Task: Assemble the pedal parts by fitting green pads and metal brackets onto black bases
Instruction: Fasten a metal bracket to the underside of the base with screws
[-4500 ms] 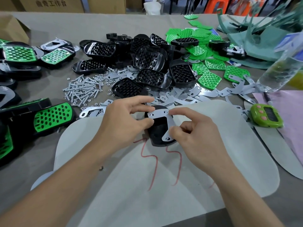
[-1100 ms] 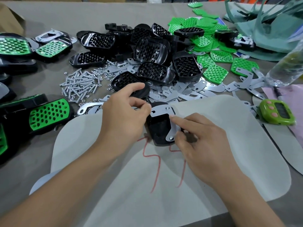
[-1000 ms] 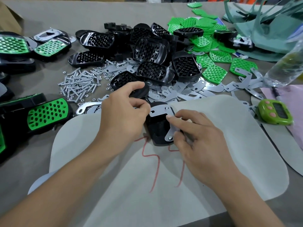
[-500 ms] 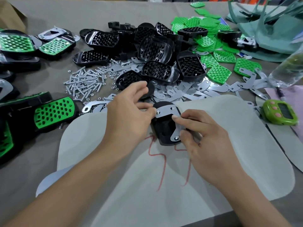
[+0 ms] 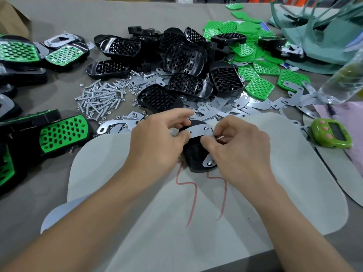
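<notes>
- The black base [image 5: 193,157] lies on the white mat [image 5: 294,173] at the centre of the bench [image 5: 29,193], between both hands and just above two red lines [image 5: 193,195] drawn on the mat.
- The metal bracket [image 5: 200,130] sits on top of the base. Its upper bar spans the far end of the base, and its lower end carries a screw [image 5: 209,163].
- The left hand [image 5: 155,140] grips the left side of the base. Its fingers are curled, with the thumb against the left end of the bracket and the index finger arched over the far edge. This grip is unchanged from half a second ago.
- The right hand [image 5: 235,148] has shifted. Half a second ago its index finger lay straight across the bracket. It now sits higher, with the fingers curled and pinching at the right end of the upper bar.
- Blur hides whether a small part sits between the right fingertips.
- The lower end of the bracket, which the right hand partly covered before, is now exposed.
- Beyond the hands lie a pile of loose bases [image 5: 184,61], green pads [image 5: 259,85], spare brackets [image 5: 245,107] and a heap of screws [image 5: 98,97], all in the same positions as before.
- Finished pedals [image 5: 62,132] lie to the left.
- A green timer [image 5: 332,134] lies to the right.
</notes>
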Motion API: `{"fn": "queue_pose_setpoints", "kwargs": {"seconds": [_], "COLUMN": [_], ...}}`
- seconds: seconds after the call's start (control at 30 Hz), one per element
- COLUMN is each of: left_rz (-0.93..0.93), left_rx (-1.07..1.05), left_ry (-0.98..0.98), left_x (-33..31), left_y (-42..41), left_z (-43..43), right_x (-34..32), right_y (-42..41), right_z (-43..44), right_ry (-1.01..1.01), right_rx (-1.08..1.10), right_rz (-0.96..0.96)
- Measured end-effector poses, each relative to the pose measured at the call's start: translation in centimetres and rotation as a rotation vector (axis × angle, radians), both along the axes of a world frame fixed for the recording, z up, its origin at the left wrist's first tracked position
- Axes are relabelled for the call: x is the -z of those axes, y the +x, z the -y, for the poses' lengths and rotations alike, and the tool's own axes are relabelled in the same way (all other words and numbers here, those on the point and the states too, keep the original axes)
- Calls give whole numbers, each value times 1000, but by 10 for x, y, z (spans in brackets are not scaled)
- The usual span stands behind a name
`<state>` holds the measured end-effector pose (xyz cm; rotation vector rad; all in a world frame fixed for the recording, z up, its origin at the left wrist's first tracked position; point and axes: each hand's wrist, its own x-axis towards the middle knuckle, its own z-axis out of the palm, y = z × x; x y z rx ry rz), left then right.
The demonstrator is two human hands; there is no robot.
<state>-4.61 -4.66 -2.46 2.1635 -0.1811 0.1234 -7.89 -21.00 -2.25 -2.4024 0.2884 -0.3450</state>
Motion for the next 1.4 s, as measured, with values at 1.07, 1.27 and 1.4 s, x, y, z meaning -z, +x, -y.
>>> {"fn": "queue_pose_setpoints", "kwargs": {"seconds": [1.07, 1.27, 1.4], "left_rz": [122, 149, 143], "left_rx": [159, 174, 211], "left_ry": [369, 477, 430], "left_x": [-6, -8, -6], "left_y": [-5, -16, -17], "left_z": [0, 2, -6], "right_x": [-1, 3, -1], "right_y": [20, -2, 2], "right_z": [15, 28, 37], "right_ry": [157, 495, 548], "right_rx": [-90, -280, -411], "right_rz": [-47, -84, -152]}}
